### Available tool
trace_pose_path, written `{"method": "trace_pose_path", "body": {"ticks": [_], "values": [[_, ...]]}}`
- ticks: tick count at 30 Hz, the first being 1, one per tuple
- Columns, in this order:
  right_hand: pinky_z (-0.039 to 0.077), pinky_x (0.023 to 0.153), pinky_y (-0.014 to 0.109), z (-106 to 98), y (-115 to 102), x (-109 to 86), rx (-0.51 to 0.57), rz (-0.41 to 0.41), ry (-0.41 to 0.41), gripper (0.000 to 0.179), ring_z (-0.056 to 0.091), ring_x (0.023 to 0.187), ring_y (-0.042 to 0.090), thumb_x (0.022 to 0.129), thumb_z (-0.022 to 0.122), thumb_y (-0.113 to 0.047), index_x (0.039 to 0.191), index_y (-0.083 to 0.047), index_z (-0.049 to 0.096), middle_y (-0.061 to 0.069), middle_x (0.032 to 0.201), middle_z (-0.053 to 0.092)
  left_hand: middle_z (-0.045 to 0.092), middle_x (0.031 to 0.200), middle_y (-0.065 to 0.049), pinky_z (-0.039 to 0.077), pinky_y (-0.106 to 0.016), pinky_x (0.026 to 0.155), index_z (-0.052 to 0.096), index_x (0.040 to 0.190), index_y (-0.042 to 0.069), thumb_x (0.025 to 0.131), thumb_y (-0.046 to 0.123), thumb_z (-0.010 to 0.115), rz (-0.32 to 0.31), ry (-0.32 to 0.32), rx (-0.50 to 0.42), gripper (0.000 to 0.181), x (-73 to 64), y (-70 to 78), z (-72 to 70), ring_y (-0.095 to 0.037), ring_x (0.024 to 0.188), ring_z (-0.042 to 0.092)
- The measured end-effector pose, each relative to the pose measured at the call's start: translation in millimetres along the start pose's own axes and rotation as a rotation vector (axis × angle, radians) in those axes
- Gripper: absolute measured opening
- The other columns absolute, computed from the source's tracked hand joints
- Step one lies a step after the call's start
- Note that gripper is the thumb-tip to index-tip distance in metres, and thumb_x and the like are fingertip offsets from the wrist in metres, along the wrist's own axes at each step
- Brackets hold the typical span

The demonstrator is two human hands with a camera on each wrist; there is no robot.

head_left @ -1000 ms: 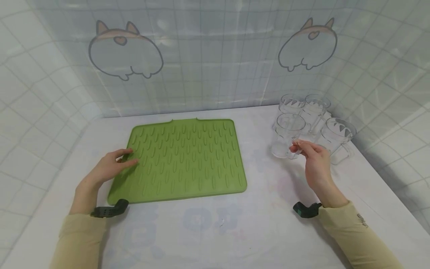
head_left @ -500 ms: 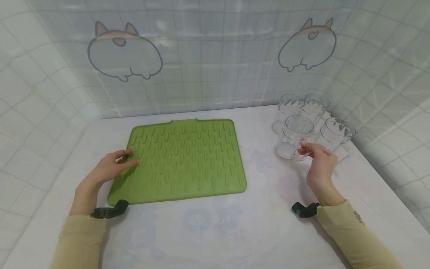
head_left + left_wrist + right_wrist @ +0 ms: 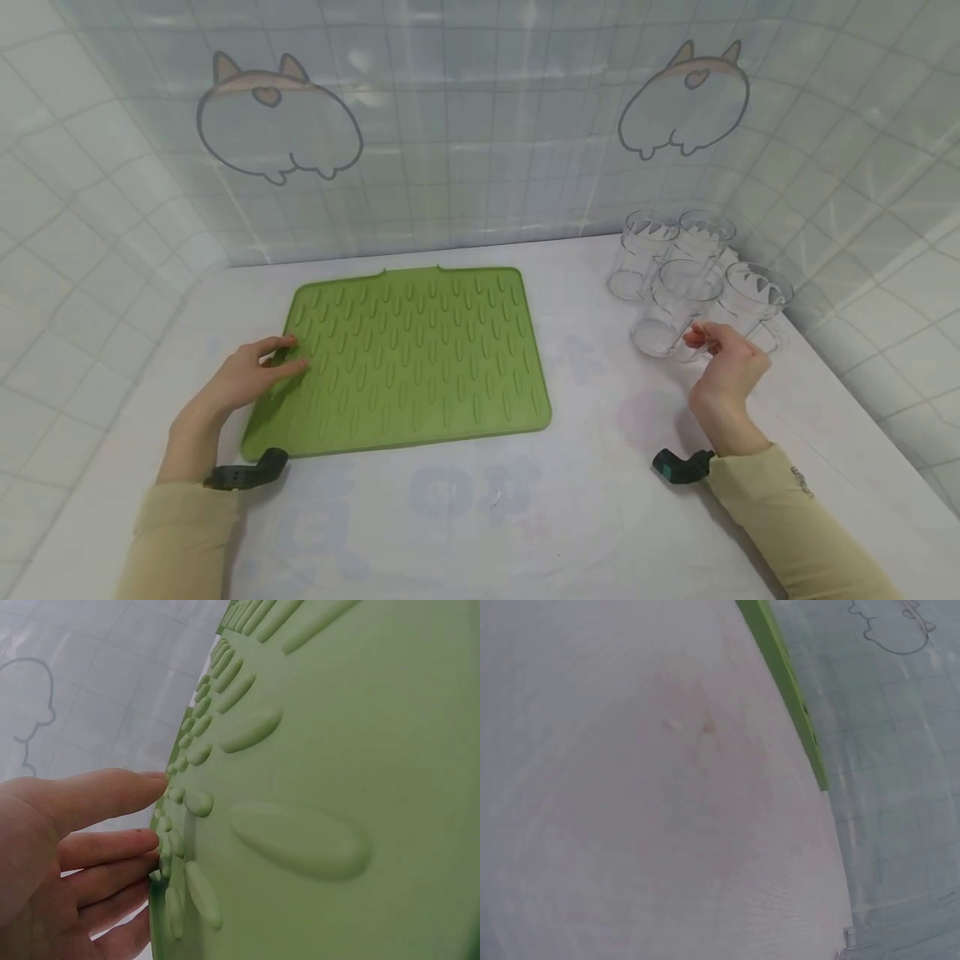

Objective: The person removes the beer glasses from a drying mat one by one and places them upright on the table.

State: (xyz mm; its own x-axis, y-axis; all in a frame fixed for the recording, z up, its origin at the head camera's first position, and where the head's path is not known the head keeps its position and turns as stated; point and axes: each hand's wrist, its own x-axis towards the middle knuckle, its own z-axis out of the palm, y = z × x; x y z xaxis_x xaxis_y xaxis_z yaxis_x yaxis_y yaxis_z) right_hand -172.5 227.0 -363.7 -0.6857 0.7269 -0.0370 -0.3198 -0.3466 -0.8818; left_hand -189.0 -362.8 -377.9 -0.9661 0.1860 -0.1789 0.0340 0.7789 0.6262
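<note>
In the head view, my right hand pinches the handle of a clear glass mug at the right of the table. The mug stands upright; I cannot tell whether its base touches the tabletop. My left hand is by the left edge of a green ribbed drying mat, thumb and fingers extended and apart. In the left wrist view, the left fingertips lie close to the edge of the mat. The right wrist view shows neither the right hand nor the mug it holds, only table and a mat edge.
Three more glass mugs cluster at the back right: one at the back, another beside it, and one on the right. A tiled-pattern curtain encloses the white table at the back and sides.
My right hand has slid the mug to the right and slightly nearer me, closer to the rightmost mug. The left hand and mat have stayed in place.
</note>
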Motion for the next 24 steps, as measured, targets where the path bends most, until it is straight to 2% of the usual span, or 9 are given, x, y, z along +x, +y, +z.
{"method": "trace_pose_path", "body": {"ticks": [3, 7, 12, 18, 24], "values": [[0.041, 0.058, 0.024, 0.3, 0.4, 0.6, 0.013, -0.011, 0.03, 0.014, 0.059, 0.043, 0.019, 0.079, 0.059, 0.004, 0.071, 0.011, 0.069, 0.009, 0.051, 0.063, 0.025, 0.148, -0.029, 0.03, -0.064, 0.103, 0.031, 0.141, -0.007, 0.093, 0.044, 0.054, 0.0, 0.003, 0.003, 0.074, 0.2, -0.6, 0.0, -0.053, 0.131, 0.022], [0.043, 0.058, 0.023, 1.2, 0.8, 0.9, 0.053, -0.011, 0.049, 0.013, 0.058, 0.043, 0.019, 0.079, 0.059, 0.006, 0.071, 0.011, 0.068, 0.01, 0.05, 0.063, 0.025, 0.147, -0.029, 0.03, -0.064, 0.103, 0.031, 0.141, -0.007, 0.093, 0.044, 0.054, 0.0, 0.0, -0.003, 0.074, -0.3, -0.5, 0.1, -0.053, 0.131, 0.022], [0.042, 0.059, 0.023, 1.9, 4.1, 2.0, 0.041, -0.024, 0.025, 0.015, 0.058, 0.044, 0.018, 0.081, 0.058, 0.005, 0.072, 0.01, 0.069, 0.008, 0.051, 0.063, 0.025, 0.148, -0.029, 0.03, -0.064, 0.103, 0.031, 0.141, -0.007, 0.093, 0.045, 0.054, 0.0, 0.0, -0.005, 0.074, -0.9, -0.6, -0.2, -0.053, 0.132, 0.022], [0.04, 0.059, 0.023, 3.0, 11.2, 4.7, 0.006, -0.057, -0.013, 0.023, 0.056, 0.046, 0.016, 0.082, 0.054, 0.001, 0.064, 0.003, 0.067, 0.005, 0.051, 0.062, 0.024, 0.149, -0.028, 0.029, -0.064, 0.104, 0.033, 0.14, -0.006, 0.093, 0.046, 0.054, 0.002, 0.002, -0.011, 0.073, -0.8, -0.9, -0.6, -0.051, 0.133, 0.021], [0.039, 0.06, 0.023, 2.3, 16.6, 3.3, -0.014, -0.084, 0.001, 0.024, 0.052, 0.051, 0.016, 0.084, 0.056, -0.003, 0.06, -0.001, 0.061, 0.002, 0.051, 0.057, 0.024, 0.149, -0.028, 0.029, -0.064, 0.104, 0.035, 0.139, -0.006, 0.093, 0.044, 0.054, 0.011, -0.006, -0.02, 0.071, -1.5, 1.8, -1.8, -0.051, 0.133, 0.021]]}}
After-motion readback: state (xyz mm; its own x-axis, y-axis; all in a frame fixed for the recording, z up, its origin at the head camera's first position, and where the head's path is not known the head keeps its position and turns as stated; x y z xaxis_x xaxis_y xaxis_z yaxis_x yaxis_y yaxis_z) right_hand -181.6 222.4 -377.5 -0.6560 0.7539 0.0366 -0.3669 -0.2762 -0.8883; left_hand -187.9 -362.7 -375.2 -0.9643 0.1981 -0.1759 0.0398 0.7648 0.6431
